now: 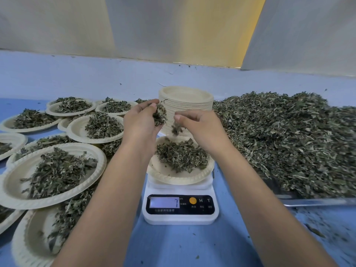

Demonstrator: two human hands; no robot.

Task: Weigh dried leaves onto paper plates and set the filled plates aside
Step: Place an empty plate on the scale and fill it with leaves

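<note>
Blue tabletop [183, 247] filled my feed, with a white scale [181, 218] set on it straight ahead. Its display [164, 202] showed a 7; I could not tell whether other digits were lit. A paper plate [179, 180] sat on the scale's platform, carrying a low mound of dried leaves [181, 155] piled towards its far side.

Both hands hovered above that plate, close together but not touching. The left hand [140, 122] was cupped palm-up, fingers curled round a clump of leaves [159, 113]. The right hand [200, 126] was turned down, thumb and fingertips nipping a pinch of leaves [176, 129] that hung just over the mound.

Just behind the hands stood a tall stack of empty plates [186, 105], upright on the tabletop beyond the scale. To the right lay a broad heap of loose leaves [289, 139], reaching to the frame's edge, with a metal tray edge [316, 201] showing along its near side. Crumbs of leaf were scattered over the tabletop in front of that tray.

On the left, the filled plates [17, 191] were crowded together, many overlapping one another, each bearing its own small pile. They ran from the near left corner back to beside the stack.
</note>
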